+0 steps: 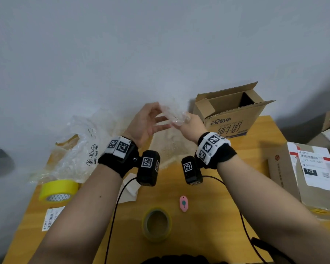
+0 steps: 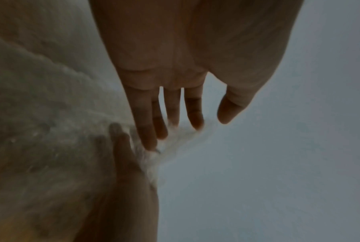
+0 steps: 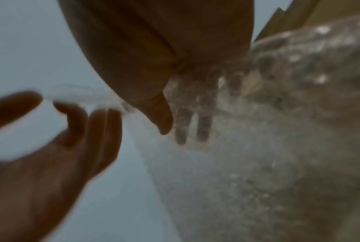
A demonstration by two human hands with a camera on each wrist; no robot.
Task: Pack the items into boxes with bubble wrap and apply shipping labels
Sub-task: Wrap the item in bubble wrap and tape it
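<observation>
My right hand point(image 1: 190, 126) grips the bubble wrap point(image 1: 174, 113); my left hand point(image 1: 147, 122), fingers spread, touches it, open box point(image 1: 234, 115) at two o'clock.

Clear bubble wrap point(image 1: 174, 119) sheet draped above the table, beside open cardboard box point(image 1: 234, 119) standing upright.

- Our right hand point(image 3: 154, 54) comes in from the top, fingers seen blurred through bubble wrap point(image 3: 278, 131) draped over them.
- Our left hand point(image 3: 57, 147) lies lower left, fingers relaxed, touching the wrap's edge.
- Cardboard point(image 3: 299, 18) shows top right.
</observation>
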